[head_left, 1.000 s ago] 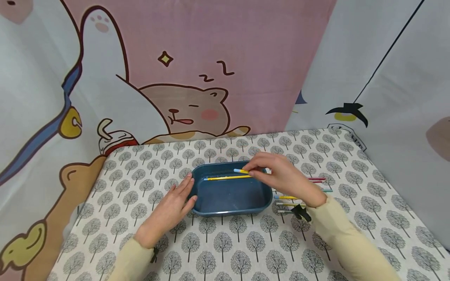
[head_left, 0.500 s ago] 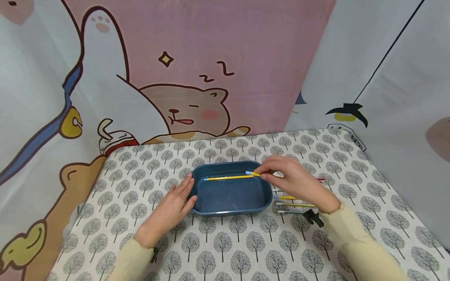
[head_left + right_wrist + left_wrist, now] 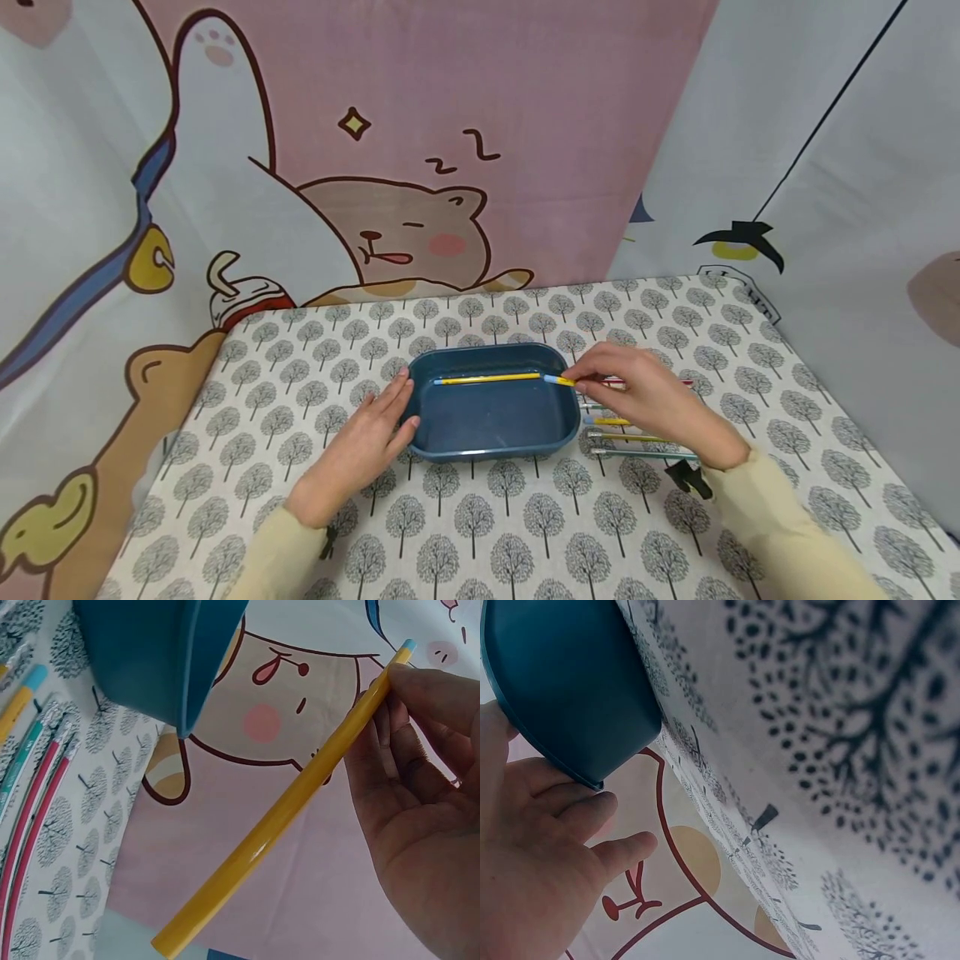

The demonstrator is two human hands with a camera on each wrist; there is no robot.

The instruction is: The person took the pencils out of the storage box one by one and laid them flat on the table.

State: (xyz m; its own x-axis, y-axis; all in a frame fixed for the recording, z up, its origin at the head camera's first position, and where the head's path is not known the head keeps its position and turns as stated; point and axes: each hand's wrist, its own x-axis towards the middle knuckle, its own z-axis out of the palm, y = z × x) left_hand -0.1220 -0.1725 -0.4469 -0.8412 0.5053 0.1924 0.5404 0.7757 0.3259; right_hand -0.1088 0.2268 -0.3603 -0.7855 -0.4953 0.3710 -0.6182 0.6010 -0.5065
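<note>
My right hand [image 3: 648,396] pinches a yellow pencil [image 3: 274,821] with a light-blue end between thumb and fingertips. In the head view, that blue end points left, over the right end of a dark blue tray [image 3: 480,456]; most of the pencil hides behind my hand. The right wrist view shows its yellow shaft slanting off the table. Another yellow pencil [image 3: 487,378] with a blue end lies inside the tray, along the far wall. My left hand [image 3: 363,446] rests on the tray's left rim, fingers extended. In the left wrist view, its fingertips touch the rim from outside.
Right of the tray, several pencils lie side by side on the tree-print cloth [image 3: 510,517]: a yellow one [image 3: 611,422], teal ones [image 3: 645,454] and red ones [image 3: 34,817]. My right forearm passes over that side. A cartoon-print curtain [image 3: 555,150] stands behind the table.
My right hand has moved right and slightly nearer, carrying the pinched pencil from over the tray's far side to its right end. The left hand and tray have stayed in place.
</note>
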